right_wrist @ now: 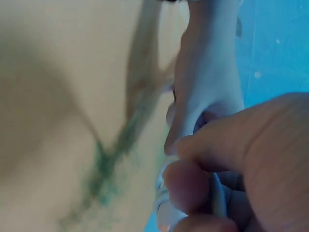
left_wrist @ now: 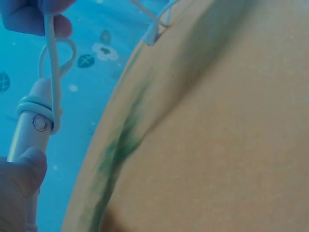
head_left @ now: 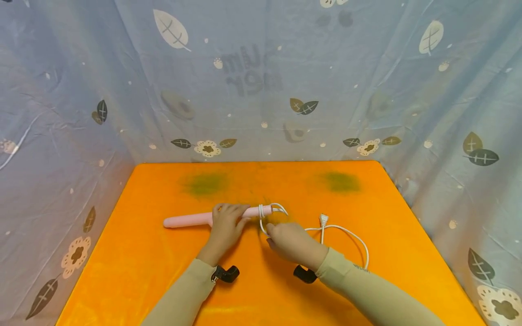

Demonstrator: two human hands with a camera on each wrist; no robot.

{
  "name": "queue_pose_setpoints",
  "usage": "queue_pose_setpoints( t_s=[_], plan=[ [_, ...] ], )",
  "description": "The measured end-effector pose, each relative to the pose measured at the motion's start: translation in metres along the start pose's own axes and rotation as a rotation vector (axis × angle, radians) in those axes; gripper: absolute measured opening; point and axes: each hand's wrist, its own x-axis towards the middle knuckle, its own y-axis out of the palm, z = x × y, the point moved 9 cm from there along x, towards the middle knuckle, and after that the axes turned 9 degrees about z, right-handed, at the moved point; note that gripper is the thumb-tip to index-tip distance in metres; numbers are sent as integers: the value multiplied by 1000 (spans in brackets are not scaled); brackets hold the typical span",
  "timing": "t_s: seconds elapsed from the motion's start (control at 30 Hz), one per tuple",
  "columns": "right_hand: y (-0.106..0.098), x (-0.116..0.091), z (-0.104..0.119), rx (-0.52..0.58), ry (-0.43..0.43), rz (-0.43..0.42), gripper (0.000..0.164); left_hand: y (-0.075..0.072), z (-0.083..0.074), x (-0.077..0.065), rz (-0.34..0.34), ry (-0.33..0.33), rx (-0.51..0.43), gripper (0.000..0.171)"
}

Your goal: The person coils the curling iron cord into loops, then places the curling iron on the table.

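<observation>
Together, the left hand grips a pink wand, the right hand pinching its white cord; slackening could unwind the loops.

Pink cylindrical wand with thin white cord, over orange cloth-covered table.
The wand is gripped near its middle by the left hand. Around its right end the cord is looped, and it is pinched by the right hand. Farther right, a small white plug is placed. Behind the table, a printed pale-blue curtain is hung.
</observation>
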Motion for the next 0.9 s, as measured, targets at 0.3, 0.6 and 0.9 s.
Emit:
queue_pose_setpoints(
  t_s=[0.3, 0.6, 0.9],
  plan=[
    [-25, -2, 12, 42, -127, -193, 13, -3, 3, -3, -1, -2, 21, 38],
    [-54, -4, -4, -61, -179, -411, 8, 0, -8, -8, 51, 71, 32, 36],
    [-70, -2, -37, 47, -134, -505, 25, -2, -29, -23, 26, 205, 40, 36]
  ],
)
